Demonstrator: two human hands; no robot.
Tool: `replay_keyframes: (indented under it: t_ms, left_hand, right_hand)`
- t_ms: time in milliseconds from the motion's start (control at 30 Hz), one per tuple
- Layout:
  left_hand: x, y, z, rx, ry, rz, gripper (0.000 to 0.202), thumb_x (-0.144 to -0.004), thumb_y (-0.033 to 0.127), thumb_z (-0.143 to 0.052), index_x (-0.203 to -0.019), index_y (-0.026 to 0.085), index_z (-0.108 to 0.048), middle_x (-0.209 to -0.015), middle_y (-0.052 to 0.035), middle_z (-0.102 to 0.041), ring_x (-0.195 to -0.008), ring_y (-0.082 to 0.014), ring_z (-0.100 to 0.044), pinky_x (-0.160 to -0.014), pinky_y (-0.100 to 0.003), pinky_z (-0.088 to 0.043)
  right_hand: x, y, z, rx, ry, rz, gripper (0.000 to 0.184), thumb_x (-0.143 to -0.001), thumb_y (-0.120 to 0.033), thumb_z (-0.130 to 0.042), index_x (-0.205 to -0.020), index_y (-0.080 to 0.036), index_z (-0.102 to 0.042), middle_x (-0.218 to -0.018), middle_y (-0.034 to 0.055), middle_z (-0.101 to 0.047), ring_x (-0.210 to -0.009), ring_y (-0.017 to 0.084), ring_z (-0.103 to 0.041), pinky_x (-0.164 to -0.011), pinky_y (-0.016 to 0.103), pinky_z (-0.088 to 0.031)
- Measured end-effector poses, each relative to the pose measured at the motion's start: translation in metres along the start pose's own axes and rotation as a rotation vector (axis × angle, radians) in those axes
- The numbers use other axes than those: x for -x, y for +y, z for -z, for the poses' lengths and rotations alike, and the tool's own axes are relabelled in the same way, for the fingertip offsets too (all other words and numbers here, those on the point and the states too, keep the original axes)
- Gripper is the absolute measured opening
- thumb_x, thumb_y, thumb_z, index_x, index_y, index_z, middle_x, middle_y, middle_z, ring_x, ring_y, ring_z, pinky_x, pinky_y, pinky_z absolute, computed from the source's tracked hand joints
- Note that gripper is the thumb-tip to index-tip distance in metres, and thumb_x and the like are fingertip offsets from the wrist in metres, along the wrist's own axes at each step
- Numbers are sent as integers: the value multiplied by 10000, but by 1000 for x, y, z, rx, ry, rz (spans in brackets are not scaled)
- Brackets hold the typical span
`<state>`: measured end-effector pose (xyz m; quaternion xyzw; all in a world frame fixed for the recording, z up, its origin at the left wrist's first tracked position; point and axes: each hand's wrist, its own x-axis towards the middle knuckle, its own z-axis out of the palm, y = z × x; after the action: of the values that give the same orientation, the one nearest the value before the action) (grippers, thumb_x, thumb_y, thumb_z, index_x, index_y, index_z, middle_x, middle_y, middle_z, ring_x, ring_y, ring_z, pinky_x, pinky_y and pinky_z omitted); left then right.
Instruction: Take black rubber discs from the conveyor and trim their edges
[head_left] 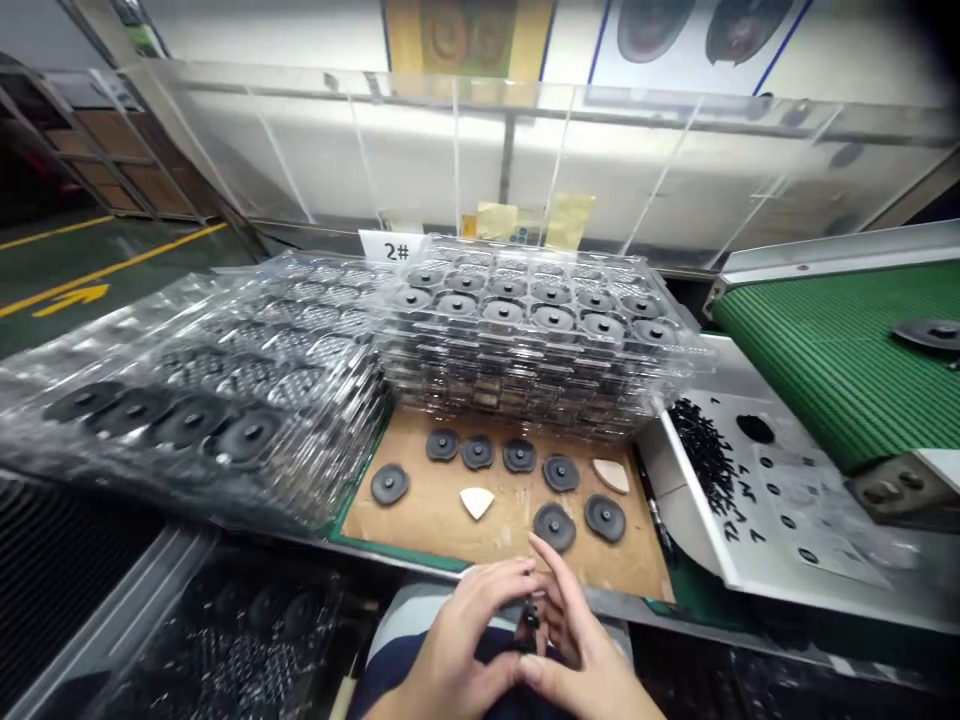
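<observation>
Close to the front edge of the bench, my left hand (469, 635) and my right hand (589, 650) meet around a small dark part (529, 620). Fingers cover most of it, so its exact kind is hidden. Both thumbs press near its lower end. Just beyond my fingertips, a round dark grey disc with a central stud (555, 527) lies on a brown cardboard sheet (435, 520). Several similar discs are spread over the sheet, one of them a disc at the left (389, 484). Two whitish wedge-shaped pieces lie among them, including a near wedge (477, 502).
Clear plastic trays (525, 370) are stacked behind the cardboard, the top one holding discs. Another tray stack (330, 440) rises at the left. To the right stand a white bin (697, 530) with small black pieces and a green conveyor belt (840, 340) carrying a dark part.
</observation>
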<state>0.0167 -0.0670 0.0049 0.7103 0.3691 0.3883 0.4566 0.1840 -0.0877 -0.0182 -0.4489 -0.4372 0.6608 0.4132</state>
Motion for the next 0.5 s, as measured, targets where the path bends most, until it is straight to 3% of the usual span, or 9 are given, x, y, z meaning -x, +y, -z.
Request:
replay_keyframes:
  t_ms: [100,200,300,400,500]
  left_hand:
    - [39,8,-2,71,65,67,519,-728,175,-685,-1223,290,-577,-1263,-83,-623,-1173,-282,-556,-1007,-377,-424]
    - [68,15,-4,169,186,205,498,-700,183,-717,-1170,312,-615,-1246,-56,-636,-1162,-269,-563,-1024,-361,-409]
    - [82,19,0,500,391,303,530,-639,252,-784,-1136,319,-613,-1217,-55,-646,-1174,-282,-552,-1036,-395,-394]
    - [79,19,15,953,541,314,575,-633,330,-790,-1159,318,-558,-1232,-72,-622,-1151,-300,-568,-1026,-464,-391]
    - [65,13,31,1203,604,349,539,-649,338,-778,-1136,301,-550,-1247,-69,-599,-1146,-295,-576,-1058,-478,-350]
  right_hand:
    - [19,1,-17,23,-128,-24,1047,-611,-632,-713,-1449,-298,-183,-1189,99,-548,-767,174,-588,-632,284,-462]
    - [35,-10,-28,179,-260,-7,984,-682,-628,-662,-1458,-295,-159,-1197,93,-565,-820,180,-614,-717,320,-495]
    - [25,-20,-25,481,-320,111,799,-765,-644,-554,-1413,-253,-297,-1178,94,-604,-938,201,-628,-751,328,-526]
    - [-23,-16,-14,713,-138,215,492,-856,-545,-503,-1210,-204,-524,-1129,95,-624,-1026,220,-607,-784,347,-531]
    - [-82,6,-8,833,71,249,317,-900,-377,-529,-1129,-161,-562,-1157,88,-587,-1023,215,-587,-835,409,-506]
